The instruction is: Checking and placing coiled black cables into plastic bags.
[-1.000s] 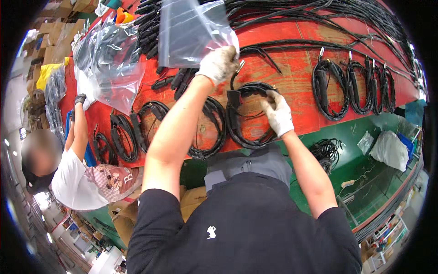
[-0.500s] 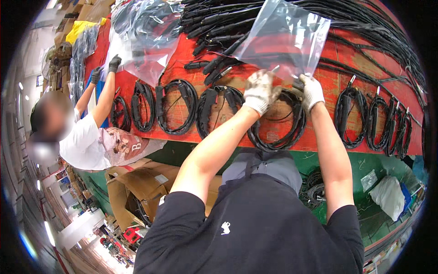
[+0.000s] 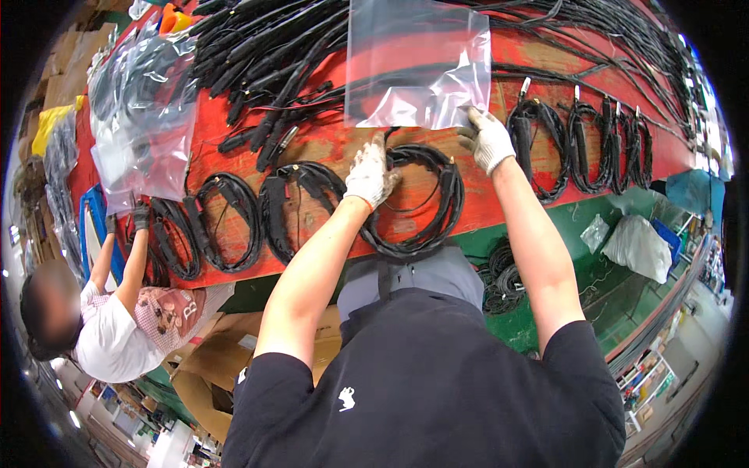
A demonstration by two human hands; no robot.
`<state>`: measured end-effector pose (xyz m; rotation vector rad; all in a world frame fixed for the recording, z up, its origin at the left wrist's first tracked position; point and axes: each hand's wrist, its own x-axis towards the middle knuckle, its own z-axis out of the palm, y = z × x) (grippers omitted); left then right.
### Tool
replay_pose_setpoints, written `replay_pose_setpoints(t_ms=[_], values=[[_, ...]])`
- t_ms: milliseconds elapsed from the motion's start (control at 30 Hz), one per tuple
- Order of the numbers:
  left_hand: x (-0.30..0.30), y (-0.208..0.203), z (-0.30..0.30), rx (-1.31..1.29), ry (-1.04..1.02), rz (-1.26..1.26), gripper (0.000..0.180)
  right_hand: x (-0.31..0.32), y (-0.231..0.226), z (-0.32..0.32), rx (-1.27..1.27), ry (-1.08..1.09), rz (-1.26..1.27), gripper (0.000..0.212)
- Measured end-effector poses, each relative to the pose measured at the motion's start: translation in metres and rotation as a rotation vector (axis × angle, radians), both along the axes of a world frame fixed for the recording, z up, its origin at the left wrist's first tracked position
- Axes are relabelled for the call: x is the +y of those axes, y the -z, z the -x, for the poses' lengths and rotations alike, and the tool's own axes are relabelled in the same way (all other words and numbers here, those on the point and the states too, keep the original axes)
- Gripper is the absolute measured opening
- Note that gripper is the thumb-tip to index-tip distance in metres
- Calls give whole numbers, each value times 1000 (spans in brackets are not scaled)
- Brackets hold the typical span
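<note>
Red table [image 3: 670,158] with worn patches, set above a green floor [image 3: 585,261], carries black cables and a row of coils. Both forearms extend forward over the near edge; the gloved left hand [image 3: 370,173] rests at the left side of the nearest coil [image 3: 449,199], fingers close together, their grip unclear. Gloved right hand [image 3: 487,140] pinches the clear bag [image 3: 421,70] at its lower right corner, beyond that coil.

Bag [image 3: 421,66]: clear plastic, smooth, glossy
Cable coil [image 3: 452,199]: rubbery-looking sheath, low sheen
Gloves [image 3: 491,143]: knitted cloth, matt, smudged
Table [image 3: 209,125]: painted-looking top, scuffed
Shirt [image 3: 421,374]: matt cloth
Box [image 3: 257,331]: cardboard
</note>
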<state>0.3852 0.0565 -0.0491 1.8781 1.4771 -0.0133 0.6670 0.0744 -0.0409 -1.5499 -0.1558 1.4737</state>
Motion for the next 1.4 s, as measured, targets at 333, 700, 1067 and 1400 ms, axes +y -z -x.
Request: replay_pose_setpoints(t_ms=[333,700,1067,1400], values=[[20,-36,-36,-169,-42,-566,65,2,-2,-30,217,-80,-112,15],[95,-30,-79,-17,249,-388,25,26,-18,-14,-266,-201,-54,32],[122,-56,-99,-74,328,-48,40,14,-80,-10,-1643,-734,-537,62],[124,-52,-92,-18,379,-151,43,22,-25,-34,-1673,-898,-388,23]])
